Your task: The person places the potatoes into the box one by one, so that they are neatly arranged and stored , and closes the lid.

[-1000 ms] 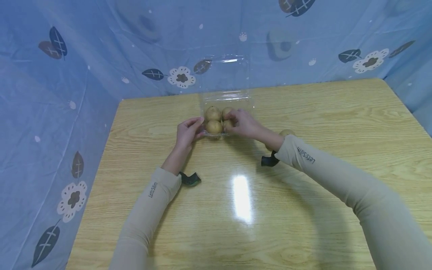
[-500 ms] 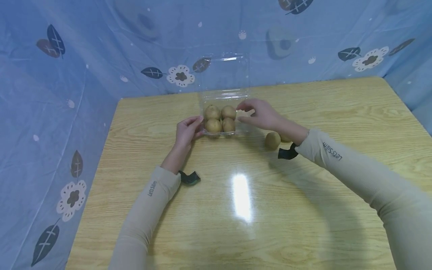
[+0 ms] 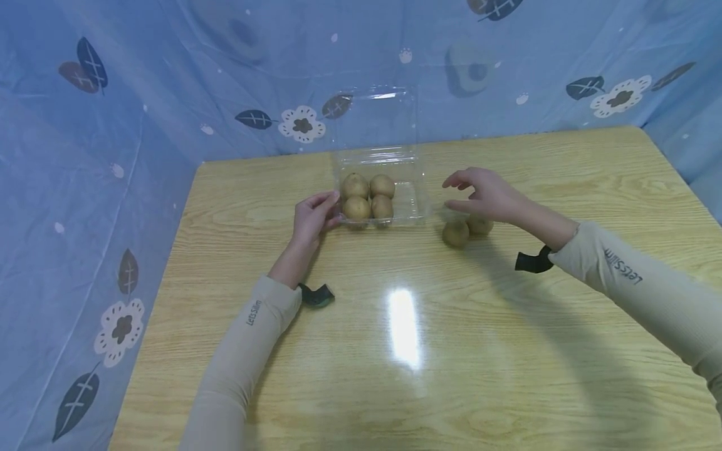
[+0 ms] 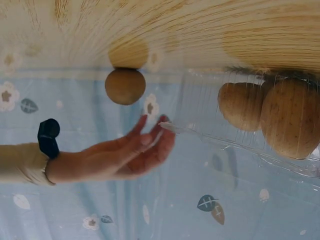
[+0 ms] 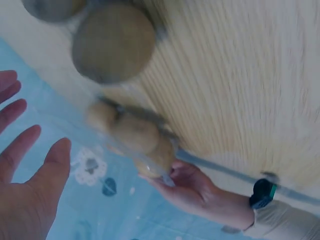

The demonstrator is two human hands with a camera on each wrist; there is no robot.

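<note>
A clear plastic clamshell box sits on the pale wooden table near the middle of its far edge, with its see-through lid standing up behind it against the blue flower-printed sheet that hangs round the table. Four round brownish-yellow fruits lie inside, packed two by two in the part of the box nearer the left edge (the part towards the right edge shows only bare plastic). The left hand is at the box's left near corner, thumb and fingers curled onto the rim and pinching it; the right wrist view shows the same hold, with the fruits crowded against that side.

The right hand hovers to the right of the box, apart from it, palm down, with the fingers spread and loosely bent and nothing in them. Just below it, on the bare table, lie two loose round brownish fruits, side by side and touching or nearly so, a little nearer the near edge than the box is. The hand is close above them, but I cannot tell whether a fingertip touches the farther one. In the left wrist view the open palm shows clearly with one of the loose fruits beyond it.

Both arms are in beige sleeves, each with a black strap at the wrist. A bright patch of lamp glare lies on the table towards the near edge.
</note>
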